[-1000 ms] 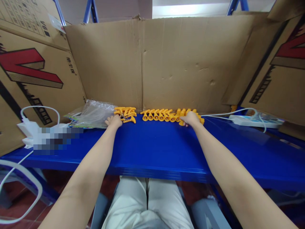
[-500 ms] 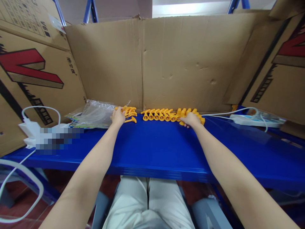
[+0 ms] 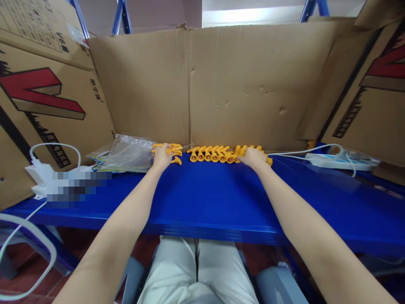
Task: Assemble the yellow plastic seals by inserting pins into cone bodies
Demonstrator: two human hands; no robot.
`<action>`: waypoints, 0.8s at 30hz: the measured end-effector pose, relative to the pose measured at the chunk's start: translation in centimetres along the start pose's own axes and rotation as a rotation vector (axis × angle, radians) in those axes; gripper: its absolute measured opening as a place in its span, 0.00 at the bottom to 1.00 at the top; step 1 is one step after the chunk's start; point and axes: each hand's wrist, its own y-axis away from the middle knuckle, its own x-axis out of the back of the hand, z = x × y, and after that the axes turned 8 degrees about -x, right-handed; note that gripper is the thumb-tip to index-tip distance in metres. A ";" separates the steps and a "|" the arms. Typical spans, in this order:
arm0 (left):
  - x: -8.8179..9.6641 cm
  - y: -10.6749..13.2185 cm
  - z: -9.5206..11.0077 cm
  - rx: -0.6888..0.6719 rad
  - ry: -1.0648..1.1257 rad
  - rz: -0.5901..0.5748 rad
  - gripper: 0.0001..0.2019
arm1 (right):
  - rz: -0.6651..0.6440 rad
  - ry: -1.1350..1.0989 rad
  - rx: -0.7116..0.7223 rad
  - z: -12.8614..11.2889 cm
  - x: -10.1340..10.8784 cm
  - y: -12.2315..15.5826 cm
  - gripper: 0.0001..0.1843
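Note:
My left hand (image 3: pixel 163 157) is closed over the curved, ribbed yellow plastic pieces (image 3: pixel 177 161) grouped at the back of the blue table. Its fingertips are partly hidden among them. A thin metal chain (image 3: pixel 187 146) lies just right of that group, against the cardboard. Further right runs a row of yellow cup-ended pieces (image 3: pixel 207 157), their round openings facing me and their stems leaning back. My right hand (image 3: pixel 254 157) is closed at the right end of this row, on one of the yellow cup-ended pieces; the palm hides most of it.
Clear plastic bags (image 3: pixel 128 154) lie left of my left hand. White plugs and a cable (image 3: pixel 39 173) stand at the left, and a white power strip (image 3: pixel 338 161) at the right. Cardboard panels (image 3: pixel 253 84) wall the back and sides of the blue table (image 3: pixel 209 194).
My left hand has shifted right over the curved yellow pieces, and the thin chain has moved right and lower. My right hand stays at the row's right end, its fingers now more hidden.

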 end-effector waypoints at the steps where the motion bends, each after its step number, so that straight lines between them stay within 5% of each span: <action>1: -0.1 0.0 0.2 -0.021 0.016 -0.029 0.09 | 0.081 0.011 -0.054 -0.6 0.3 0.6 0.25; 5: -0.8 0.3 1.1 -0.131 0.058 -0.157 0.09 | 0.147 0.025 0.050 -2.9 0.6 2.8 0.22; 12: -2.0 1.3 2.0 -0.339 -0.004 -0.334 0.12 | 0.013 0.018 0.595 -4.4 -1.7 3.0 0.16; 24: -2.4 1.3 1.5 -0.372 0.050 -0.320 0.12 | 0.033 -0.030 0.627 -4.7 -2.9 2.5 0.18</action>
